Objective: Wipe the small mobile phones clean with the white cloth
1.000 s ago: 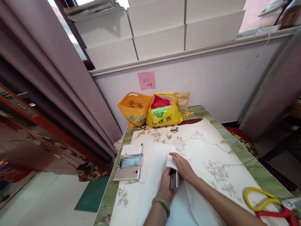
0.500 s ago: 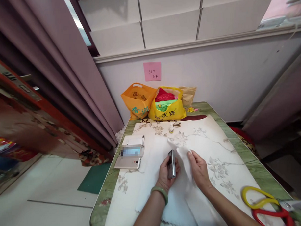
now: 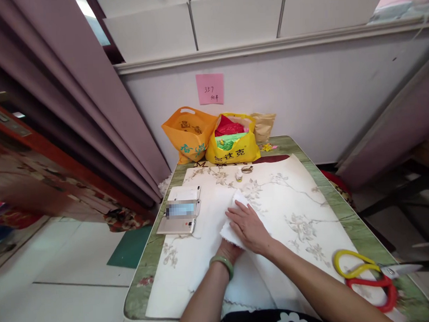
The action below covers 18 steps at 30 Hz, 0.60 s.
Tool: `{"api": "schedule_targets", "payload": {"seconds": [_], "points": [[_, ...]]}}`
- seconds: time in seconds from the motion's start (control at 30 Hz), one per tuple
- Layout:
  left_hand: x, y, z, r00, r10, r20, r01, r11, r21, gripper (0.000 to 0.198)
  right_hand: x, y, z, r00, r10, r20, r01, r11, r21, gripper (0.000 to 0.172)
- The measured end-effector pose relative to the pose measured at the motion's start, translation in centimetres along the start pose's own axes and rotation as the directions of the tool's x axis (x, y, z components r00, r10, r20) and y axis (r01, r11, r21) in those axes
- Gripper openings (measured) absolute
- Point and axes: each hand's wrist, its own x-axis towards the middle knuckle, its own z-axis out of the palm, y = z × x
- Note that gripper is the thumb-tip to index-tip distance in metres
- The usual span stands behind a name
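Observation:
My left hand [image 3: 231,251], a green bangle at its wrist, is palm up under a white cloth [image 3: 229,233]. The phone seen in this hand a moment ago is now covered by the cloth, and the left fingers are hidden. My right hand [image 3: 250,225] lies over the cloth with its fingers stretched out and slightly apart, pressing down on it. Below both hands, a pale cloth with a jagged edge [image 3: 249,284] spreads towards my lap. Three phones lie at the left: a white one [image 3: 182,193], one with a blurred screen [image 3: 181,209] and a gold one [image 3: 174,225].
Large scissors [image 3: 389,271] with yellow and red handles lie at the right. An orange bag [image 3: 193,143], a yellow bag [image 3: 231,154] and a brown pouch [image 3: 264,126] stand at the table's back. A small bottle [image 3: 239,175] is on the flowered sheet [image 3: 329,222].
My right hand has moved left and brought the cloth over the phone in my left hand, hiding it. The view has tilted downward slightly.

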Motion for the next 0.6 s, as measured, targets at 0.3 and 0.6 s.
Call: {"api": "schedule_targets", "payload": {"seconds": [0.3, 0.6], "points": [[-0.5, 0.7, 1.8, 0.981, -0.182, -0.068, 0.183, 0.983, 0.000, 0.018, 3.4, 2.9, 0.1, 0.949, 0.304, -0.088, -0.237, 0.866, 0.439, 0.039], [-0.4, 0.5, 2.8, 0.995, -0.096, 0.021, 0.097, 0.993, -0.066, 0.028, -0.4, 2.4, 3.4, 0.921, 0.304, -0.241, -0.170, 0.875, 0.453, 0.052]]}}
